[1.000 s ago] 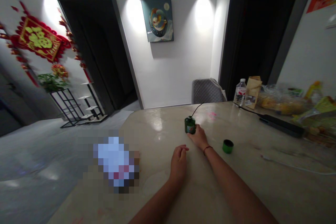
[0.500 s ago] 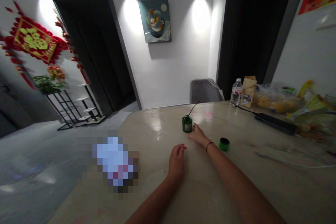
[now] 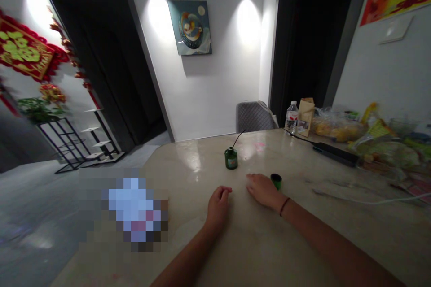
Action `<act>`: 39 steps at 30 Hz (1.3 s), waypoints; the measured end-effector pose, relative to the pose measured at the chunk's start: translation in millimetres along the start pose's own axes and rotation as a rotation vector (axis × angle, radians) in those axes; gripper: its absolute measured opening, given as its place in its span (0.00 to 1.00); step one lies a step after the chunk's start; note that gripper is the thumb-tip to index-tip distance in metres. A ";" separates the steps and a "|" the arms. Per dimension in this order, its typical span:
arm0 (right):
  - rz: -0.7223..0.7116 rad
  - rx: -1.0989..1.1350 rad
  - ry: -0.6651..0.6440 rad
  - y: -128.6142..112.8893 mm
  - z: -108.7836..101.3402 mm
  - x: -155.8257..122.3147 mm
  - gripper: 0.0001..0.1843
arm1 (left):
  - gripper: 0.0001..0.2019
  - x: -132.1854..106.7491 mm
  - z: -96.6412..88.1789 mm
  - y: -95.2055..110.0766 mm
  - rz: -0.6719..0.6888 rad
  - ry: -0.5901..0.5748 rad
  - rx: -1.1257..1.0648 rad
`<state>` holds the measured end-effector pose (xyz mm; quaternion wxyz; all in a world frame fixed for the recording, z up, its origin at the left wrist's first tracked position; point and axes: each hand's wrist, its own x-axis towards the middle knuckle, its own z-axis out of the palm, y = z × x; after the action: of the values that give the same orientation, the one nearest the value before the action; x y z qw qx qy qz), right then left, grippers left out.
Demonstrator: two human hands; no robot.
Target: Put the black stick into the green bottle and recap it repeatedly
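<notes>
A dark green glass bottle with a label stands upright on the table, and a thin dark stick slants out of its neck. My right hand is palm down near the table, apart from the bottle, its fingers stretched loosely to the left and holding nothing. Just behind that hand is a short green cap with a dark opening on top, partly covered by the hand. In front of the bottle, my left hand rests on its side with the fingers curled in and nothing visible in them.
On the pale stone table a pixelated pale blue object lies at left. A water bottle, a paper bag, a black elongated device and plastic bags of food are at right. A grey chair stands beyond.
My right hand has let go of the green bottle and drawn back toward the cap; the bottle stays standing with the stick in it. The left hand keeps its pose. The view has turned slightly right.
</notes>
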<state>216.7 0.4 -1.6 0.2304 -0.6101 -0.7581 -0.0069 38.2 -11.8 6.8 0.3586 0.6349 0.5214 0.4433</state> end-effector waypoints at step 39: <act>-0.277 -0.178 -0.034 4.0 -19.8 -35.9 0.12 | 0.22 0.6 -18.7 14.8 0.434 -0.465 1.046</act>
<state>232.5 -37.4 2.2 0.1592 -0.5178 -0.8351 -0.0953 25.8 -14.3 27.0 0.0053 0.8986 0.4367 0.0414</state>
